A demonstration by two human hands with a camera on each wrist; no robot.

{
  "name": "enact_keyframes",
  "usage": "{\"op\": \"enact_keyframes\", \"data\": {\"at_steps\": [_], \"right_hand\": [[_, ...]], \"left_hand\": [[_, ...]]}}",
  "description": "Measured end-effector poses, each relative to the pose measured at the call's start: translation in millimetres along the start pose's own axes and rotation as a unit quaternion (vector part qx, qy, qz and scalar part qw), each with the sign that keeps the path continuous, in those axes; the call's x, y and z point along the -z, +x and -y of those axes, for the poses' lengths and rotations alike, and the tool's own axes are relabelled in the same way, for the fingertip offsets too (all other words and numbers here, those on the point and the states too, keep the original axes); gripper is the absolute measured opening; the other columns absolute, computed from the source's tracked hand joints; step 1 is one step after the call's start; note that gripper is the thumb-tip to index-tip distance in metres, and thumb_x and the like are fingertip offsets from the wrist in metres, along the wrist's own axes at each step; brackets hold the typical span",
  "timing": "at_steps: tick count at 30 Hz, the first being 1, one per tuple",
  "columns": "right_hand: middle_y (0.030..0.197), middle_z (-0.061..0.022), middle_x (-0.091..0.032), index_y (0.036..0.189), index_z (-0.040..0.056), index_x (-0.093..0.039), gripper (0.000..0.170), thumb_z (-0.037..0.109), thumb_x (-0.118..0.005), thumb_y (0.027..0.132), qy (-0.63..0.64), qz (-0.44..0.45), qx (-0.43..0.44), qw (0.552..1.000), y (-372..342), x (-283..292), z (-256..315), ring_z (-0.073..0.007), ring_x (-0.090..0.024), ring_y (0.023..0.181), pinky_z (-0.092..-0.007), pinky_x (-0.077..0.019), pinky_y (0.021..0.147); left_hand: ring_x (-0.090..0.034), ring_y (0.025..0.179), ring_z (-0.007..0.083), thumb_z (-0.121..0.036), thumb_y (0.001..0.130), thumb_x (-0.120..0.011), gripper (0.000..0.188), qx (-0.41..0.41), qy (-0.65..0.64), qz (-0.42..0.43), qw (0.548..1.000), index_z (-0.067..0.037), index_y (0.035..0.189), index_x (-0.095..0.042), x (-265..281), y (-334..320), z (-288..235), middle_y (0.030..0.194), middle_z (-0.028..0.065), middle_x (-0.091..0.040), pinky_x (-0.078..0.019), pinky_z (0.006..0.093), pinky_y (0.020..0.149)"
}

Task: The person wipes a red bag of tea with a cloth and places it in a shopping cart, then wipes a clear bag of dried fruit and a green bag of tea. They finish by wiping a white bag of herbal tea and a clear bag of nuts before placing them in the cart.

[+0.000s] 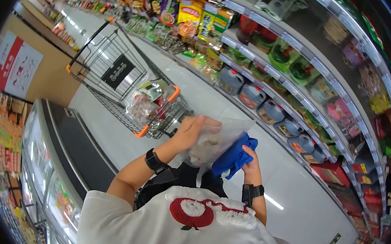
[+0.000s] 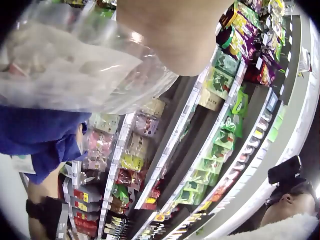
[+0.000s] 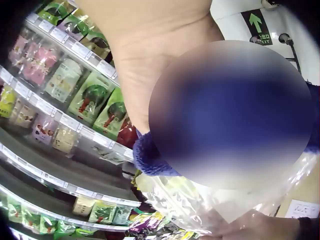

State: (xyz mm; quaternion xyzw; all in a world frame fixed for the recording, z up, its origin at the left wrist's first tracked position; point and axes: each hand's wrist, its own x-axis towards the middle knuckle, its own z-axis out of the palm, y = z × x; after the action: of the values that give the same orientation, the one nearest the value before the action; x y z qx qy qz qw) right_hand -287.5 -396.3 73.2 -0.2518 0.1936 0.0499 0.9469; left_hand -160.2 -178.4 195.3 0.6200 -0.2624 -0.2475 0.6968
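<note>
In the head view my left hand holds a clear plastic bag near its top edge. Something pale shows through the bag's lower part. My right hand grips a bunched blue cloth, thumb lying over it, beside the bag. The left wrist view has the bag spread large above the dark blue cloth. Seen from the right wrist, a round blur covers most of the cloth, and a curled blue edge shows at the palm, above the crinkled bag.
A shopping cart with orange corners stands ahead, packaged goods inside. Shelves of packets and large dark jugs line the right. On the left is a glass-topped freezer. Pale floor tiles run between.
</note>
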Motion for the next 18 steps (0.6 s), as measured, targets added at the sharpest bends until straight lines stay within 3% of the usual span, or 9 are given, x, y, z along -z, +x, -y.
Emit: {"op": "enact_keyframes", "data": {"at_steps": [3, 10, 13, 14, 15, 18], "right_hand": [[0.100, -0.0093, -0.060, 0.112, 0.0008, -0.052, 0.038, 0.000, -0.060, 0.075, -0.063, -0.042, -0.002, 0.997, 24.0, -26.1, -8.6, -0.0211, -0.060, 0.091, -0.0323, -0.0492, 0.080], [0.088, -0.0062, -0.059, 0.099, 0.0031, -0.054, 0.029, -0.002, -0.063, 0.072, -0.136, -0.119, 0.103, 0.978, 75.3, -82.5, -25.3, -0.0171, -0.059, 0.081, -0.0293, -0.0479, 0.070], [0.083, -0.0058, -0.059, 0.094, 0.0029, -0.055, 0.025, -0.002, -0.064, 0.071, -0.232, -0.154, 0.149, 0.949, 79.4, -103.9, -19.6, -0.0158, -0.059, 0.075, -0.0287, -0.0476, 0.067], [0.076, -0.0049, -0.059, 0.085, 0.0025, -0.057, 0.019, -0.002, -0.067, 0.069, -0.277, -0.187, 0.178, 0.926, 80.0, -113.9, -19.9, -0.0150, -0.059, 0.067, -0.0282, -0.0478, 0.062], [0.074, -0.0048, -0.060, 0.082, 0.0022, -0.058, 0.018, -0.001, -0.068, 0.068, -0.318, -0.191, 0.191, 0.909, 79.6, -114.2, -19.2, -0.0147, -0.059, 0.065, -0.0280, -0.0479, 0.061], [0.070, -0.0050, -0.061, 0.076, 0.0013, -0.058, 0.017, 0.002, -0.071, 0.065, -0.431, -0.208, 0.226, 0.848, 80.5, -105.4, -15.3, -0.0139, -0.059, 0.062, -0.0274, -0.0481, 0.059]], "left_hand": [[-0.062, 0.089, 0.0238, -0.026, 0.099, -0.025, 0.050, 0.037, -0.063, -0.037, 0.997, 0.011, 0.101, -0.057, 26.2, 4.1, 2.1, 0.100, 0.0176, -0.062, -0.0484, 0.0330, 0.083], [-0.061, 0.089, 0.0211, -0.029, 0.098, -0.027, 0.047, 0.026, 0.008, -0.062, 0.998, 0.006, 0.106, -0.057, 81.7, 29.8, 8.8, 0.100, 0.0150, -0.062, -0.0472, 0.0330, 0.084], [-0.059, 0.086, 0.0204, -0.029, 0.098, -0.028, 0.046, 0.060, -0.020, -0.114, 0.992, 0.005, 0.110, -0.055, 122.4, 51.2, 32.4, 0.096, 0.0132, -0.062, -0.0465, 0.0341, 0.082], [-0.057, 0.087, 0.0220, -0.030, 0.097, -0.029, 0.044, 0.047, -0.062, -0.147, 0.986, 0.004, 0.109, -0.055, 133.0, 56.1, 42.3, 0.094, 0.0139, -0.062, -0.0456, 0.0339, 0.081], [-0.057, 0.089, 0.0215, -0.032, 0.094, -0.039, 0.043, 0.084, 0.019, -0.189, 0.978, 0.004, 0.112, -0.052, 153.2, 66.9, 74.7, 0.097, 0.0136, -0.061, -0.0450, 0.0330, 0.082], [-0.059, 0.090, 0.0249, -0.032, 0.080, -0.061, 0.053, 0.115, 0.260, -0.273, 0.919, 0.006, 0.114, -0.047, 187.1, 75.7, 103.0, 0.099, 0.0159, -0.061, -0.0453, 0.0351, 0.082]]}}
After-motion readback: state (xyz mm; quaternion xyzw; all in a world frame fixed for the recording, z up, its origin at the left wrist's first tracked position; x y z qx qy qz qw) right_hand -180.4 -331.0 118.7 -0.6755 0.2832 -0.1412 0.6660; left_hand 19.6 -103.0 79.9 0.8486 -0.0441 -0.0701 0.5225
